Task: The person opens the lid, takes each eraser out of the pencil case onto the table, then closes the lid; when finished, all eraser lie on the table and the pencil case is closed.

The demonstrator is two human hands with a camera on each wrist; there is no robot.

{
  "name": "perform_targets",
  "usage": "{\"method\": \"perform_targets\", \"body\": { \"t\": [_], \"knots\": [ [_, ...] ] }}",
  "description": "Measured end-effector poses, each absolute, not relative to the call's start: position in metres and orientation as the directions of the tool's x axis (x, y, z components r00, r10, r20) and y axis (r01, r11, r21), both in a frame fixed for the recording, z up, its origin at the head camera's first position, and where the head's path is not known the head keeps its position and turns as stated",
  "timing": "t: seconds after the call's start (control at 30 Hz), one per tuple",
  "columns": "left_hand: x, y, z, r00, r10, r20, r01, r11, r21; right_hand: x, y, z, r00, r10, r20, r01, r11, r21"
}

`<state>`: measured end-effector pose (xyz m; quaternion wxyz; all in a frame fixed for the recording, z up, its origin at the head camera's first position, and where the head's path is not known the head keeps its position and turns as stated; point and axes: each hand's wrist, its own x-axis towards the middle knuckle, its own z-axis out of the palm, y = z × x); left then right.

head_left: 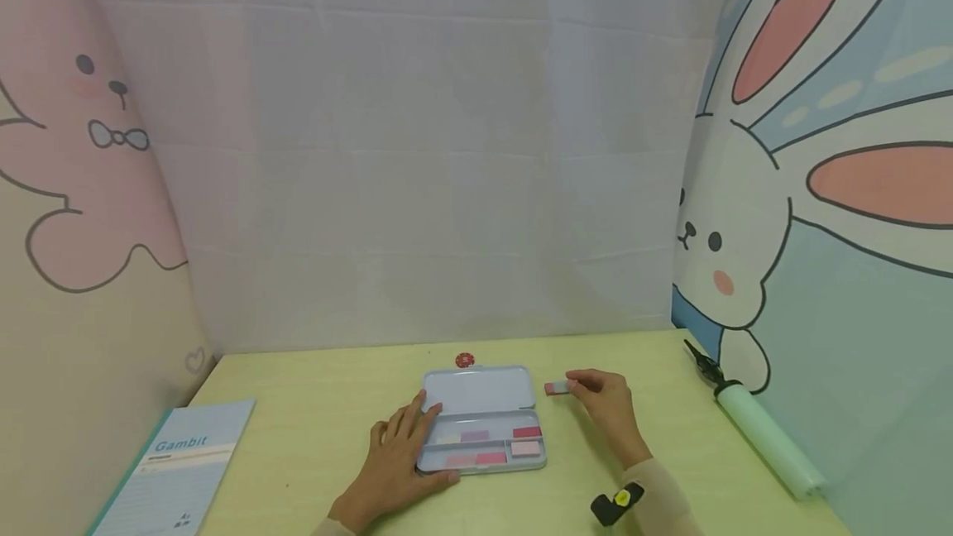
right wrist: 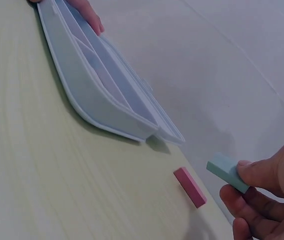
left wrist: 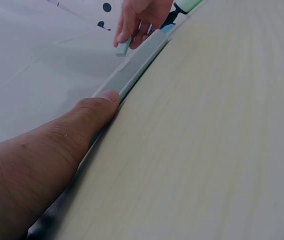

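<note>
A pale yellow table point(head_left: 298, 437) meets a creased white sheet point(head_left: 432, 172) between cartoon-decorated walls point(head_left: 856, 354).

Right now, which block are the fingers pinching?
The pale green block in the right hand; the pink block nearby is untouched, other blocks lie inside the case.

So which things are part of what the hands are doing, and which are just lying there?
Looks like part of the job:
open case, touched by the left hand
coloured blocks in it
green block, pinched by the right hand
pink block near that

Probably just lying about:
red chip behind the case
Gambit pad
green pump
</note>
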<state>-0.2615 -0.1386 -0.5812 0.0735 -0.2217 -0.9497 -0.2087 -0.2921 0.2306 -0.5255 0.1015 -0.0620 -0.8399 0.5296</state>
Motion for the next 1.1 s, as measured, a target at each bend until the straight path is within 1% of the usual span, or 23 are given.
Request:
{"method": "perform_targets", "body": {
  "t": [0.1,0.2,0.33,0.53,0.67,0.9,1.1],
  "knots": [
    [-0.261,-0.139,-0.581,-0.885,0.389,0.256,0.460,0.816,0.350,-0.295,0.241,-0.527,-0.969,0.234,0.080,0.031,0.436,-0.900],
    [-0.259,-0.139,-0.580,-0.893,0.384,0.234,0.447,0.814,0.371,-0.299,0.250,-0.530,-0.966,0.250,0.064,0.059,0.458,-0.887],
    [-0.258,-0.138,-0.577,-0.899,0.376,0.224,0.437,0.810,0.393,-0.304,0.258,-0.537,-0.961,0.266,0.076,0.074,0.510,-0.857],
    [-0.258,-0.139,-0.579,-0.890,0.379,0.256,0.452,0.809,0.375,-0.314,0.264,-0.539,-0.969,0.235,0.074,0.073,0.558,-0.826],
    [-0.259,-0.140,-0.581,-0.886,0.383,0.260,0.458,0.810,0.367,-0.320,0.264,-0.540,-0.969,0.227,0.096,0.060,0.595,-0.802],
    [-0.261,-0.139,-0.586,-0.899,0.388,0.203,0.438,0.804,0.402,-0.316,0.265,-0.544,-0.945,0.289,0.152,0.077,0.649,-0.757],
    [-0.262,-0.138,-0.584,-0.894,0.386,0.229,0.448,0.804,0.391,-0.318,0.264,-0.547,-0.928,0.321,0.189,0.073,0.655,-0.752]
  ]
}}
